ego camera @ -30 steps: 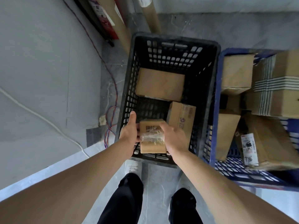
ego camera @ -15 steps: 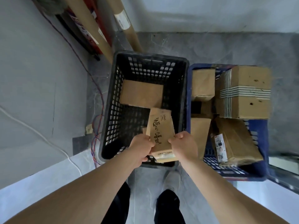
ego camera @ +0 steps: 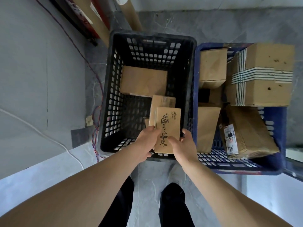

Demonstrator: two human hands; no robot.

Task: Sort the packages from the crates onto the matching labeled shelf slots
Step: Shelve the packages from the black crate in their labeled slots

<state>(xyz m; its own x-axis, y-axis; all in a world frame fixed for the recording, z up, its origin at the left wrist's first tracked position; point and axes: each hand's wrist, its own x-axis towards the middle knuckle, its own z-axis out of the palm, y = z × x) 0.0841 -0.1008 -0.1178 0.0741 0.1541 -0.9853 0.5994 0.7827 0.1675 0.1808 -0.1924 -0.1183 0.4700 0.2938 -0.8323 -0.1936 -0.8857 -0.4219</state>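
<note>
I hold a small brown cardboard box with black brush lettering above the near end of the black crate. My left hand grips its left edge and my right hand its lower right corner, thumb on top. Inside the black crate lie a flat brown box at the far end and a narrower box partly hidden under the held one. The blue crate on the right holds several cardboard packages, one with striped tape and one with a white label marked 7786.
Both crates stand on a grey floor against a wall. Cardboard tubes and a red object lean at the far left. A white cable and coloured wires run along the floor left of the black crate. My legs are below.
The small box was lifted out of the black crate and turned over, so the taped face is gone and the lettered face is up. My view shifted right.
</note>
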